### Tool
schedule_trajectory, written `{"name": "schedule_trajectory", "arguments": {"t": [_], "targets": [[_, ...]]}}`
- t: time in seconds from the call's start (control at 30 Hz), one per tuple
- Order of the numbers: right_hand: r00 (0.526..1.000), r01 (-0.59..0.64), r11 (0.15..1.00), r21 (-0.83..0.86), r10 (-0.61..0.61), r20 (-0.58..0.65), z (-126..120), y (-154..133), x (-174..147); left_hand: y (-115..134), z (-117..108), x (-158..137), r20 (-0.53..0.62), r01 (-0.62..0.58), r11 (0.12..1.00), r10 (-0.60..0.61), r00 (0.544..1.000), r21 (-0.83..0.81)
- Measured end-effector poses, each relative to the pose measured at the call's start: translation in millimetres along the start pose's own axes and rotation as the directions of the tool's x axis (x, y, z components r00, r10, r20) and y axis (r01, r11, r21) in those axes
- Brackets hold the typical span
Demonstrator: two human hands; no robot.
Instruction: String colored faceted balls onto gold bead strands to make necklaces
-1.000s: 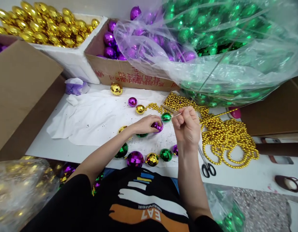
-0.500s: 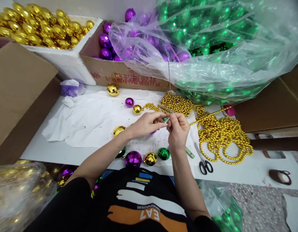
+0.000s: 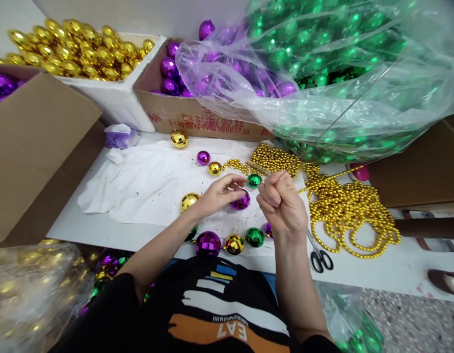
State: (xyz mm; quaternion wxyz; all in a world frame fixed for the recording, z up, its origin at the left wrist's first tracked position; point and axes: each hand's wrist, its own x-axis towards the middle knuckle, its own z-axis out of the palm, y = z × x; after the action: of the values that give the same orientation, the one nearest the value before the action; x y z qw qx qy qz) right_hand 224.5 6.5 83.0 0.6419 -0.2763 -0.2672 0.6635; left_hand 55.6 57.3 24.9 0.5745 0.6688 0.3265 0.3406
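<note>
My right hand (image 3: 281, 201) is closed in a fist round a long thin wire (image 3: 354, 104), which slants up and right across the plastic bag. My left hand (image 3: 225, 195) is half curled with thumb and fingers apart, and I see nothing in it. Beside its fingertips lie a faceted green ball (image 3: 254, 181) and a larger purple ball (image 3: 240, 200). Along the table's front edge runs a string of faceted balls, among them a purple ball (image 3: 208, 243), a gold ball (image 3: 234, 243) and a green ball (image 3: 254, 237); my left arm hides part of it.
Gold bead strands (image 3: 354, 215) lie on the right, with black-handled scissors (image 3: 321, 260) near them. A white cloth (image 3: 138, 171) covers the middle. Behind stand a foam box (image 3: 118, 98) of gold balls, a carton (image 3: 208, 120) of purple balls and a plastic bag (image 3: 340, 115) of green balls.
My hands were together at the fingertips; now they are apart. The right hand has moved right, and the wire has swung from upright to slanting right. The green and purple balls show more fully.
</note>
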Motion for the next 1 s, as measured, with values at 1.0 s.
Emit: {"name": "schedule_trajectory", "arguments": {"t": [1.0], "targets": [[0.894,-0.217,0.884,-0.414,0.010,-0.448,-82.4,40.1,-39.3,-35.8,-37.4,99.6,-0.029,0.120,0.417,-0.218,0.975,0.901]]}}
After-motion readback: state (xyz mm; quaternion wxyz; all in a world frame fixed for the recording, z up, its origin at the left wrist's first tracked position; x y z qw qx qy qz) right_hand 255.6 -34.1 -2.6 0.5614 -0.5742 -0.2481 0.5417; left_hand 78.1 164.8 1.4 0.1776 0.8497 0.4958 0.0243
